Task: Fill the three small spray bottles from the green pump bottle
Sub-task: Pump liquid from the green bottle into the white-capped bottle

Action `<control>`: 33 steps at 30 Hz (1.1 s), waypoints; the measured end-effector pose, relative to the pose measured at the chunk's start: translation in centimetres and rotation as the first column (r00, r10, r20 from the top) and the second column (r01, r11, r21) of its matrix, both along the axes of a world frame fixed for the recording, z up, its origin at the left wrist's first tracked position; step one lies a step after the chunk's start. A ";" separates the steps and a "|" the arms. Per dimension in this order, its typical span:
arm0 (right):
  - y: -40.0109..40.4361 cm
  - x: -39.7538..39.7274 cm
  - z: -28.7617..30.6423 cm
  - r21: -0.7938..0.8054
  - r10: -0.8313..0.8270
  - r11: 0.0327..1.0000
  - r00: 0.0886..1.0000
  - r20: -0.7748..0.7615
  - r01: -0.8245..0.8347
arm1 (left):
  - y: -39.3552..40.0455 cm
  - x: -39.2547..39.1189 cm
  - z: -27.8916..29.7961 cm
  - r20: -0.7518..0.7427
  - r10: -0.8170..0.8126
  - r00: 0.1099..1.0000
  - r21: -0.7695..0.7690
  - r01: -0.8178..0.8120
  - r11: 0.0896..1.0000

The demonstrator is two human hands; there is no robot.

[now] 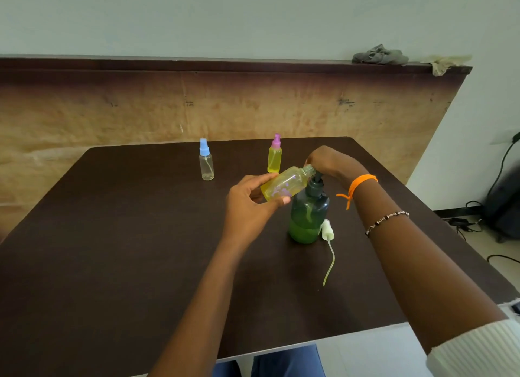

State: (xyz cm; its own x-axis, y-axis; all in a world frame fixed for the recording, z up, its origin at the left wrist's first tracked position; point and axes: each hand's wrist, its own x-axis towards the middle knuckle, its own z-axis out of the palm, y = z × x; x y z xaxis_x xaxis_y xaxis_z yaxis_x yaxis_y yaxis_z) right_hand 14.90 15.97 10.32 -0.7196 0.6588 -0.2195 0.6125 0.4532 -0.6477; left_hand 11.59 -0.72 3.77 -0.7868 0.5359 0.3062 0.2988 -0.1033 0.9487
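Where the right hand (pixel 329 160) covers it, the pump head is hidden.

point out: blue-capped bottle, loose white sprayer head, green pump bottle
blue-capped bottle (pixel 207 168), head view, clear body
white sprayer head (pixel 327 231), head view, its collar, lying on the table
green pump bottle (pixel 305 217), head view, lower body

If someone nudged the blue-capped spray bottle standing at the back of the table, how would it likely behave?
The blue-capped bottle looks clear and empty, so it is probably very light. It is tall and narrow with a heavier-looking cap on top, so a nudge would likely tip it. Its round body would then probably roll on the smooth table.
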 end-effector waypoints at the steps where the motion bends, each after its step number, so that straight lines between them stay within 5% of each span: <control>1: 0.0 -0.1 0.2 -0.016 0.004 1.000 1.000 -0.008 -0.004 | 0.0 0.0 0.1 -0.002 -0.002 1.000 0.001 0.002 1.000; 24: -0.5 0.1 -1.0 -0.034 -0.005 0.999 0.996 -0.091 0.002 | 0.3 -0.1 -0.3 -0.002 0.008 1.000 0.038 -0.008 0.999; 33: -0.2 -0.4 0.0 0.040 0.074 0.996 0.994 0.076 -0.078 | 0.1 0.0 0.1 0.007 -0.005 1.000 0.041 0.005 0.999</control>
State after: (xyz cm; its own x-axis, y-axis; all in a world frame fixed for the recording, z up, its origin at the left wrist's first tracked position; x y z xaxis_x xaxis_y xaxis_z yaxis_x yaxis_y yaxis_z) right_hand 14.47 15.77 10.31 -0.7507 0.6129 -0.2465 0.6207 0.5268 -0.5807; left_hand 11.56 -0.58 3.87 -0.7866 0.5267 0.3223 0.2912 -0.1439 0.9458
